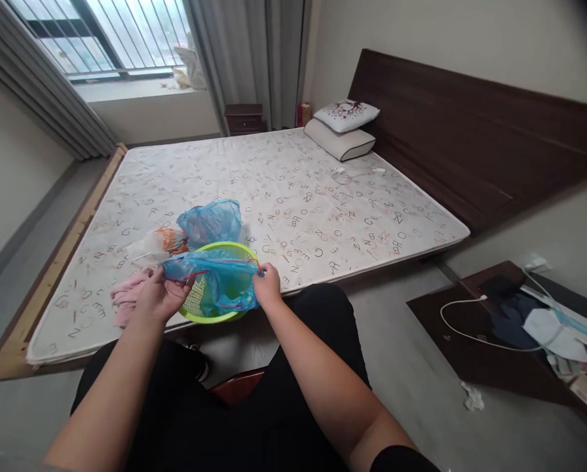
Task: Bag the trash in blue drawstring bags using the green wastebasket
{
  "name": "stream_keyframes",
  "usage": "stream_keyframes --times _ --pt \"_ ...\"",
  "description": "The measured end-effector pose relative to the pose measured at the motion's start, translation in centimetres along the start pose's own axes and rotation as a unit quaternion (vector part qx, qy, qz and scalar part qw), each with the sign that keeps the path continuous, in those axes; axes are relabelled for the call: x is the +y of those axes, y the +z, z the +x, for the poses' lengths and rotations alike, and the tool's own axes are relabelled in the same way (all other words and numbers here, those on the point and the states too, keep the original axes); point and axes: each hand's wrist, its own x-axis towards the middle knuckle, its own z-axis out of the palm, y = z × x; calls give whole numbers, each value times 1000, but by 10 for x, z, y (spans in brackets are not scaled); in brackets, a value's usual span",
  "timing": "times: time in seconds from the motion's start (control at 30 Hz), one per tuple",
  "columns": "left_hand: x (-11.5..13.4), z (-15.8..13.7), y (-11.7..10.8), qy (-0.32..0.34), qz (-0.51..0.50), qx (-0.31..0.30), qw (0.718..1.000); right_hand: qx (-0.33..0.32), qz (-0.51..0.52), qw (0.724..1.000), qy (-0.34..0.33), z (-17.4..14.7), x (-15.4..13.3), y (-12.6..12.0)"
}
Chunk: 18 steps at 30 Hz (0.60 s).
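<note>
A thin blue plastic bag (222, 278) with a red drawstring is stretched between my two hands. My left hand (162, 296) grips its left end, and my right hand (266, 286) is closed on its right edge. Below the bag sits a yellow-green plastic basket (232, 247) with mesh sides, at the mattress edge; the bag hangs partly inside it and hides most of its interior. Folded pink cloth (125, 298) lies just left of my left hand. Behind the basket rest another blue plastic bag (212, 221) and a clear-and-orange plastic package (170, 240).
The letter-printed mattress (274, 190) spreads ahead, with stacked pillows (345, 128) by the dark headboard (451, 111). A cable (355, 174) lies on it. To the right stands a low dark bedside table (470, 314) holding a cable and a white mask (549, 328). Crumpled tissue (472, 397) is on the floor.
</note>
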Motion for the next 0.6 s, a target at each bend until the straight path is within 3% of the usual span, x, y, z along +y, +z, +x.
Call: stream_keyframes --times 0.07,0.23,0.37,0.5,0.6 --pt "3 -7 -8 -14 -63 15 998 -7 1 1000 -8 -4 -1 13" --pt "17 -4 -40 -52 -71 38 995 20 19 1000 -8 -4 -9 38" --pt "14 -2 -74 11 -144 -2 990 11 12 1000 -2 0 -15 52" --pt "5 5 -103 77 -167 -75 980 35 -35 997 -57 6 -18 45" --pt "10 14 -117 70 -122 -97 985 26 7 998 -64 15 -20 30"
